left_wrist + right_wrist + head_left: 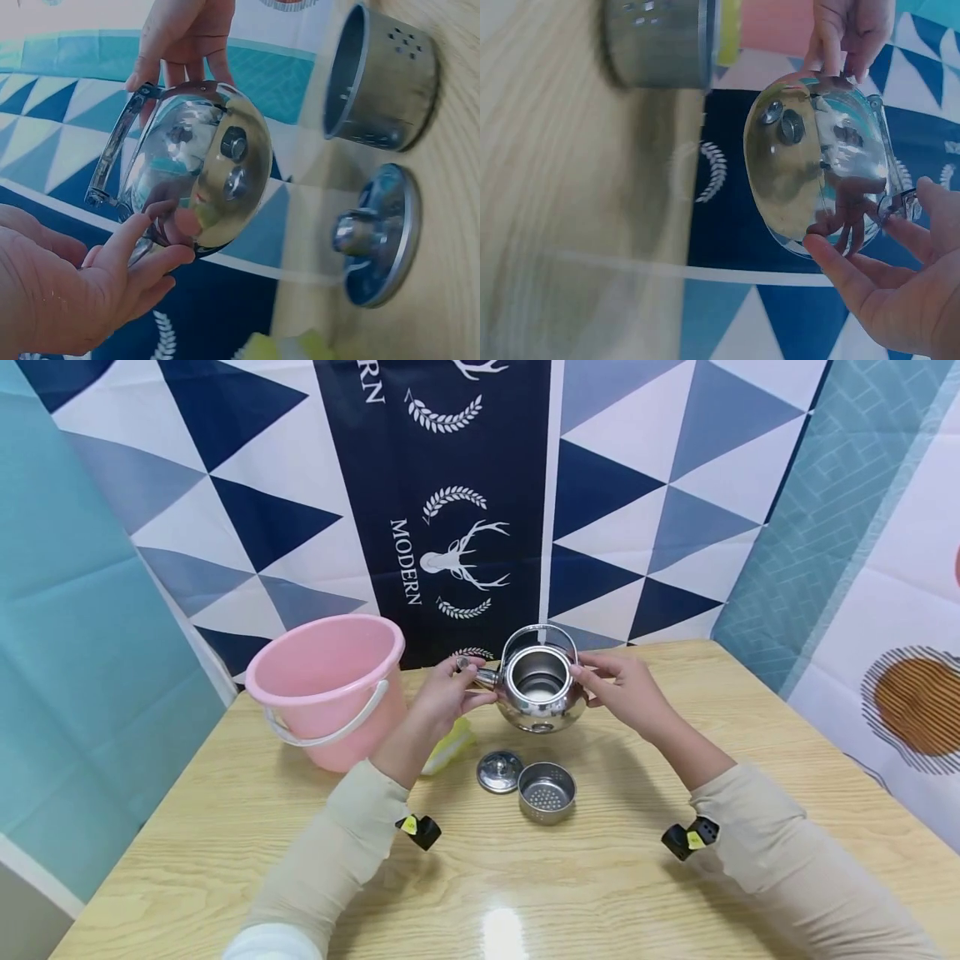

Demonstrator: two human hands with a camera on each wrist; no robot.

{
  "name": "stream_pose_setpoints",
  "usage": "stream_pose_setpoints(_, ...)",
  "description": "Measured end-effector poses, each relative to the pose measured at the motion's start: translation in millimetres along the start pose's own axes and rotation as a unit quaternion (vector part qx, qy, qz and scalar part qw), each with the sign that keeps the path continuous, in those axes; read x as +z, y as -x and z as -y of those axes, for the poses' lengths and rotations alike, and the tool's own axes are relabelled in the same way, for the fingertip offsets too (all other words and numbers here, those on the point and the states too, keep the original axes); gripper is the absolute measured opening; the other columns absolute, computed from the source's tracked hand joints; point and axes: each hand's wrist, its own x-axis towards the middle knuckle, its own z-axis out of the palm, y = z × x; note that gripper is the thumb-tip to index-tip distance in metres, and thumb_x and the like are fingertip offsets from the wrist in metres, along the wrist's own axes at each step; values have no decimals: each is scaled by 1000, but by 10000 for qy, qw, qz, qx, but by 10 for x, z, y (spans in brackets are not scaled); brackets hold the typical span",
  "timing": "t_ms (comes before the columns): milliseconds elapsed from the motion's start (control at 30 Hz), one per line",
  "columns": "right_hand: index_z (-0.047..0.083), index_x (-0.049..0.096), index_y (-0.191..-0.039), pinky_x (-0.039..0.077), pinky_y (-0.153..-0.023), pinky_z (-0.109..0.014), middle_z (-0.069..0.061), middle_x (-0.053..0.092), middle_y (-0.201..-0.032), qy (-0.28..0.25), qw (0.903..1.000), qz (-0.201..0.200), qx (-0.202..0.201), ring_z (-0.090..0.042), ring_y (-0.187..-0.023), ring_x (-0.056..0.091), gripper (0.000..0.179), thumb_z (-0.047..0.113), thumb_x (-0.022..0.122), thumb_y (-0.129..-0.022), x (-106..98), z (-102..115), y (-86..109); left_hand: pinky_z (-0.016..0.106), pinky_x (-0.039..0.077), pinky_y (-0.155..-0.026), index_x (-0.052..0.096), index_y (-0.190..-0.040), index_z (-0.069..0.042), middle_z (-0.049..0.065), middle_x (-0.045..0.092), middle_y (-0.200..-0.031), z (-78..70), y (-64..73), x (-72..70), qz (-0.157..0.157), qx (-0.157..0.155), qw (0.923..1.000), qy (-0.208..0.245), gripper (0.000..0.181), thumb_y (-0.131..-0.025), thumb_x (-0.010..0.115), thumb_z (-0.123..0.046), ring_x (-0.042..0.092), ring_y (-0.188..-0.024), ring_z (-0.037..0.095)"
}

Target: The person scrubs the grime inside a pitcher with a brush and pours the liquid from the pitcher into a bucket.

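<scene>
A shiny steel teapot (536, 718) without its lid is held above the wooden table, its round opening tipped toward me. My left hand (448, 692) grips it at the spout, with fingers and thumb around that side. On the opposite side my right hand (628, 692) pinches the body near the rim, by the foot of the raised hoop handle (542, 628). The left wrist view shows the mirror-like teapot body (217, 165) between both hands. On the table below lie the round steel lid (499, 771), knob up, and a perforated strainer basket (546, 793) beside it.
A pink bucket (330, 718) with a white handle stands at the left. Near its base, partly behind my left forearm, lies a yellow-green and white item (450, 747). Patterned cloth (465, 552) hangs behind the wooden table (600, 893).
</scene>
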Motion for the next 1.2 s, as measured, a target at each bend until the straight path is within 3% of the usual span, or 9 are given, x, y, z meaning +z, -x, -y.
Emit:
stream_pose_setpoints(167, -1, 51, -138, 57, -75, -33, -22, 51, -139, -394, 9979, 230, 465, -33, -113, 57, 50, 31, 57, -100, 43, -118, -29, 29, 56, -77, 48, -134, 7, 19, 54, -103, 146, -65, -11, -121, -55, 9999, -28, 33, -105, 35, -3, 65, -75, 21)
stream_pose_setpoints(333, -5, 45, -141, 57, -78, -35, -24, 43, -145, -846, 9914, 421, 910, -37, -123, 50, 52, 29, 54, -102, 69, -221, -61, 32, 57, -75, 46, -136, 4, 20, 56, -100, 236, -110, -5, -264, -310, 9991, 72, 34, -105, 35, -5, 66, -73, 23)
stream_pose_setpoints(500, -6, 44, -141, 57, -78, -35, -27, 48, -139, -1007, 9857, 483, 1263, -35, -118, 53, 54, 30, 52, -102, 84, -304, -87, 41, 55, -79, 46, -139, 1, 27, 57, -106, 266, -158, -23, -383, -657, 9968, 248, 35, -106, 36, -8, 66, -95, 39)
stream_pose_setpoints(600, -7, 43, -141, 57, -77, -36, -28, 48, -138, -1101, 9831, 548, 1352, -33, -116, 55, 55, 31, 52, -102, 109, -358, -116, 45, 54, -83, 45, -141, -1, 31, 54, -118, 288, -182, -46, -469, -815, 9948, 397, 37, -106, 38, -9, 59, -110, 45)
stream_pose_setpoints(733, -9, 44, -139, 57, -78, -39, -29, 45, -139, -1260, 9793, 667, 1440, -36, -116, 56, 54, 29, 51, -103, 154, -438, -154, 46, 53, -85, 43, -142, -1, 33, 49, -126, 353, -203, -79, -613, -1014, 9913, 567, 38, -105, 40, -8, 54, -116, 46)
stream_pose_setpoints(967, -11, 45, -138, 56, -80, -43, -30, 44, -140, -1294, 9764, 800, 1532, -41, -117, 55, 54, 30, 51, -103, 187, -537, -179, 43, 54, -83, 41, -143, -1, 37, 48, -124, 446, -219, -110, -715, -1265, 9875, 604, 38, -105, 38, -8, 55, -114, 48)
stream_pose_setpoints(1200, -9, 47, -137, 56, -79, -41, -28, 48, -135, -1093, 9790, 794, 1525, -39, -118, 54, 55, 34, 49, -103, 122, -544, -222, 38, 56, -80, 39, -143, 2, 37, 52, -121, 481, -266, -121, -524, -1345, 9877, 607, 39, -105, 39, -7, 57, -112, 46)
